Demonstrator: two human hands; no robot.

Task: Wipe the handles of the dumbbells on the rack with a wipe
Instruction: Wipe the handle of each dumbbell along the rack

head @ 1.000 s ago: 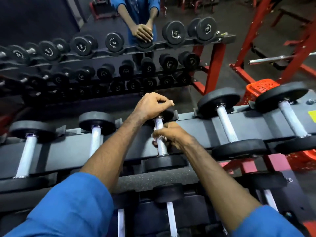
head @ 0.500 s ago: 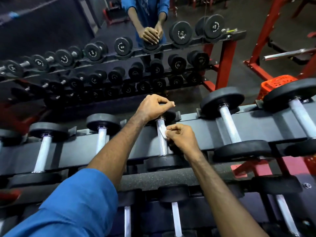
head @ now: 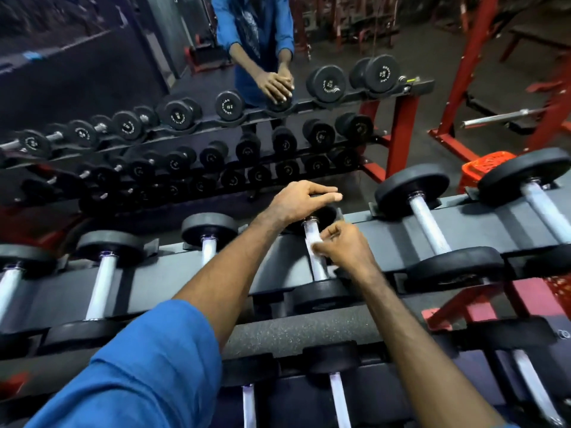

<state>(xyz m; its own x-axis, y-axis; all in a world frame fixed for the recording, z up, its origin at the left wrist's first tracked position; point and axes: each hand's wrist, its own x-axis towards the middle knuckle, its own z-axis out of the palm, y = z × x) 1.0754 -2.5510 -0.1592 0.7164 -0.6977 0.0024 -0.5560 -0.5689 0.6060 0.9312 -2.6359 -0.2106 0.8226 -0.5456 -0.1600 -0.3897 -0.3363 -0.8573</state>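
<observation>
Chrome handle: the knurled chrome handle [head: 318, 261] of a black round-plated dumbbell [head: 321, 293] is laid across the top tier of the grey steel rack [head: 386, 230], near that tier's middle.
White wipe: a small white wipe [head: 312, 242] is pressed against the handle's upper part.
Right hand: the right hand [head: 346, 247] is curled, the wipe being pinched on the handle.
Left hand: the left hand [head: 298, 202] is laid flat, fingers straight, on the dumbbell's far plate.
Neighbouring dumbbells: similar chrome-handled ones are racked on both sides.

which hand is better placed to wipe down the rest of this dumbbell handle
Right. The right hand already pinches the wipe against the handle; the left hand rests on the far weight head.
</observation>
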